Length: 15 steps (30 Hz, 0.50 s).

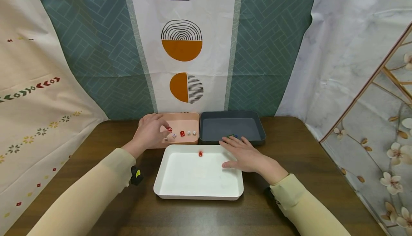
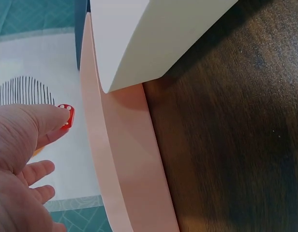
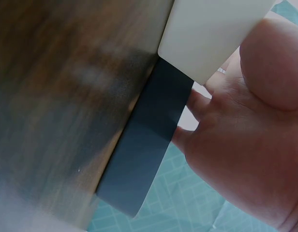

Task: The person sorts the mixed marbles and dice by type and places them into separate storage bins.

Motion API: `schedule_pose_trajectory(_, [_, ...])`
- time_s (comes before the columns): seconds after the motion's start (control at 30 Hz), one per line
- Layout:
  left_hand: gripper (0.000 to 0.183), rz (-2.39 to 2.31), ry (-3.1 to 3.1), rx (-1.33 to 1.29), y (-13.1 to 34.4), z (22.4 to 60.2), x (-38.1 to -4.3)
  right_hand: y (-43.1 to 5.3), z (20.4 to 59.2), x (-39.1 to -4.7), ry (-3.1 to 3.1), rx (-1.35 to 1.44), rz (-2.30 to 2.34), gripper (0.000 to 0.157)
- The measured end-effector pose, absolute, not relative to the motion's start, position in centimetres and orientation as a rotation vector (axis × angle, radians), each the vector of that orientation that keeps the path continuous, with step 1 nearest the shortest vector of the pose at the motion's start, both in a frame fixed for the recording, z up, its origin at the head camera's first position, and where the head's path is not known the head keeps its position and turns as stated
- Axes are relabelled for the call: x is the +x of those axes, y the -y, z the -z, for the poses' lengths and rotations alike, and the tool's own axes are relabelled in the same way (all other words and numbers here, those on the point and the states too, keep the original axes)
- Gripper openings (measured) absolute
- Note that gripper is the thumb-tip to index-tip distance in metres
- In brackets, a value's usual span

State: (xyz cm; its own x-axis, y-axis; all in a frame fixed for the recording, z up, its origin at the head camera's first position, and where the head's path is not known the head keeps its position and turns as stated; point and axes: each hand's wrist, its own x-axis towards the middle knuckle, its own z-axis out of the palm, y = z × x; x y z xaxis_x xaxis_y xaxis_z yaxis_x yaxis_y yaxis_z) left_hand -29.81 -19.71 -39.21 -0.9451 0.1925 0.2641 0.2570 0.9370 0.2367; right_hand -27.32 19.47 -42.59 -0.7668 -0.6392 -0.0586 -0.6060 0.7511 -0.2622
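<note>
My left hand (image 1: 149, 131) is over the left side of a pink tray (image 1: 180, 117), pinching a red die (image 2: 68, 116) with white dots between thumb and finger. Lying in that tray are another red die (image 1: 182, 133) and several small white dice (image 1: 189, 133). Fingers spread, my right hand (image 1: 245, 156) hovers where the white tray (image 1: 196, 178) meets the dark blue tray (image 1: 230, 119); it holds nothing that I can see. Close to its fingertips, small green and blue pieces (image 1: 232, 136) lie in the dark tray, partly hidden. One red die (image 1: 200, 153) sits near the white tray's back wall.
All three trays stand on a brown wooden table (image 1: 122, 196), the white one in front of the pink and dark ones. Behind the table hangs a patterned cloth (image 1: 212, 57). Further cloths flank it on the left (image 1: 35, 121) and right (image 1: 341, 68).
</note>
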Motion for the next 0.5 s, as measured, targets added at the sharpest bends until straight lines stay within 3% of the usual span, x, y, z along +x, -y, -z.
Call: schedule_pose_trajectory(0.5, [0.018,0.452,2.851,-0.26,19.93,38.99,-30.64,-19.42,42.71,-27.39,-2.811,-1.0,0.348,0.089])
